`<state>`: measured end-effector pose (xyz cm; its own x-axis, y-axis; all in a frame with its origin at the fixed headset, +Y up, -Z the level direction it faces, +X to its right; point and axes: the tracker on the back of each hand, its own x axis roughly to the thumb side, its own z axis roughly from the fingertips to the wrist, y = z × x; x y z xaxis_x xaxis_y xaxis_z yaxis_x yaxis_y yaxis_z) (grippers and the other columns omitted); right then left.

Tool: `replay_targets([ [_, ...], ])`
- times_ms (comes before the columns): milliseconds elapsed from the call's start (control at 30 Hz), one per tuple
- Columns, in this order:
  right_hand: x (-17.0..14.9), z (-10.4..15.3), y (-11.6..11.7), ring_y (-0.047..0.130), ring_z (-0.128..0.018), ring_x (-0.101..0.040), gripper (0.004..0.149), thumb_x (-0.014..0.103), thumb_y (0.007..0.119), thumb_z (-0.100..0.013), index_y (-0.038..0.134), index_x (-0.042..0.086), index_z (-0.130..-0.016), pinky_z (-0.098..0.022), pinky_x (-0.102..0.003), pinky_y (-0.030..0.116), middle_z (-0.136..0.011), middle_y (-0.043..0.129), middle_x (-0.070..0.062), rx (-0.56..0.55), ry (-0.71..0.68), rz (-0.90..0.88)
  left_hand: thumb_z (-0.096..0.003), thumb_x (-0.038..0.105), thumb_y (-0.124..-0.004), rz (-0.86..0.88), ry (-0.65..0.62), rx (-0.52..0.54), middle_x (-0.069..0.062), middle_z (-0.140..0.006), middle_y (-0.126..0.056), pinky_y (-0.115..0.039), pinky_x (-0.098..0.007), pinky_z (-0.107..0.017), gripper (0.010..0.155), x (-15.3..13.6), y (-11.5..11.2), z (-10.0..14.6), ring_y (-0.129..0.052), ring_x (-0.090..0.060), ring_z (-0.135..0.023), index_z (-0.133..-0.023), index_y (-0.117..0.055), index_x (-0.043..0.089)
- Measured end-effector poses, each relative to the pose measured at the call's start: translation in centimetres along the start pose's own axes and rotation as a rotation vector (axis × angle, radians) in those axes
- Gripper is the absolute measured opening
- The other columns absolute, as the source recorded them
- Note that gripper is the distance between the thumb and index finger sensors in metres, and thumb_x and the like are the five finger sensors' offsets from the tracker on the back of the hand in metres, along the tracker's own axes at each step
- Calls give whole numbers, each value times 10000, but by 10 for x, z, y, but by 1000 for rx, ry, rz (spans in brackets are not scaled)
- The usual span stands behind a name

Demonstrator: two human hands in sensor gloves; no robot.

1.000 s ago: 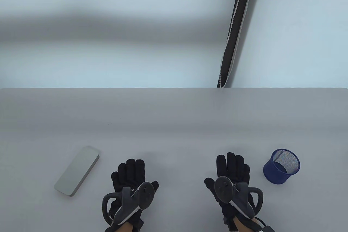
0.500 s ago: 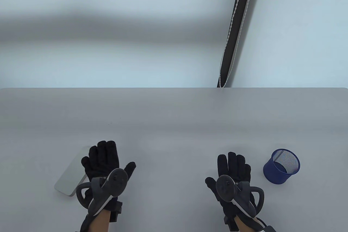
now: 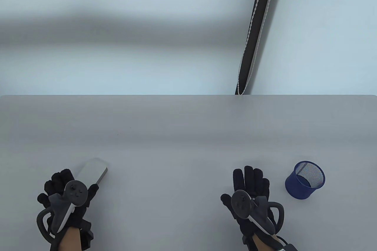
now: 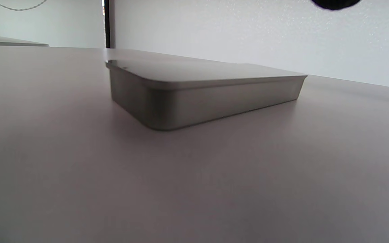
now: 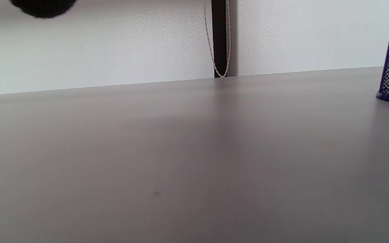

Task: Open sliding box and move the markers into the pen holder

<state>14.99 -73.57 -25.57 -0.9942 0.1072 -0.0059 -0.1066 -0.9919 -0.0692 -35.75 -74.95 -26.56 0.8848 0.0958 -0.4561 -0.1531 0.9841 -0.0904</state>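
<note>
Two gloved hands are showing at the table's (image 3: 188, 121) near edge. The left hand (image 3: 63, 195) is sitting at 8 o'clock, over the box's (image 3: 93, 169) near end; whether its fingers are gripping the box I cannot tell. In the left wrist view the box (image 4: 201, 92) is lying flat, lid closed. The right hand (image 3: 250, 192) is resting flat at 5 o'clock, fingers straight, grasping nothing. The blue holder (image 3: 305, 179) is standing just beside it, toward 3 o'clock.

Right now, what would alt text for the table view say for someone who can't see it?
A gloved left hand sits over the near end of a closed grey box on a grey table. The right hand lies flat beside a blue mesh pen holder.
</note>
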Motion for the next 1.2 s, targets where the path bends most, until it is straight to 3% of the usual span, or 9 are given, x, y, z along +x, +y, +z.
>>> replay_targets([
  [200,1,0,1,102,-1024,-373,852,625,642,-397,243,252,-1051,-745,-584,199,-1095,138,-112,12,-6,4,-478,767,-519,-12,37,-146,-176,-1267,-241,-371,-683,-801,1014,-7,-14,-7,-304,-469,-1153,-1180,-166,125],
  [400,2,0,1,102,-1024,-373,853,625,643,-397,243,251,-1051,-744,-586,199,-1095,138,-113,16,-7,2,-502,746,-529,-65,54,-247,-67,-1251,-282,-449,-626,-824,887,-6,-24,-11,-375,-369,-1171,-1141,-244,200],
  [533,2,0,2,102,-1025,-371,852,624,644,-397,244,251,-1051,-744,-586,199,-1096,138,-110,22,-9,7,-570,661,-544,-80,63,-193,-28,-1217,-402,-515,-577,-825,757,-3,-23,-11,-503,-338,-1134,-1128,-300,212],
  [667,3,1,3,96,-1024,-369,852,622,646,-397,246,251,-1051,-743,-590,197,-1094,134,-109,30,-12,14,-560,684,-562,-110,52,-153,-12,-1183,-496,-608,-532,-813,754,0,-20,-9,-618,-304,-1087,-1120,-366,220],
  [833,4,1,2,92,-1024,-367,849,621,647,-398,247,252,-1051,-743,-591,197,-1094,131,-107,31,-10,22,-573,690,-581,-25,9,-118,3,-1169,-549,-668,-516,-776,724,8,-6,-5,-684,-296,-1042,-1120,-430,241],
  [1200,4,1,3,95,-1023,-367,840,608,650,-404,248,251,-1049,-742,-591,198,-1093,133,-108,41,-3,24,-565,704,-598,-105,-277,-54,28,-1158,-592,-715,-485,-754,725,73,18,31,-753,-275,-1000,-1113,-486,243],
])
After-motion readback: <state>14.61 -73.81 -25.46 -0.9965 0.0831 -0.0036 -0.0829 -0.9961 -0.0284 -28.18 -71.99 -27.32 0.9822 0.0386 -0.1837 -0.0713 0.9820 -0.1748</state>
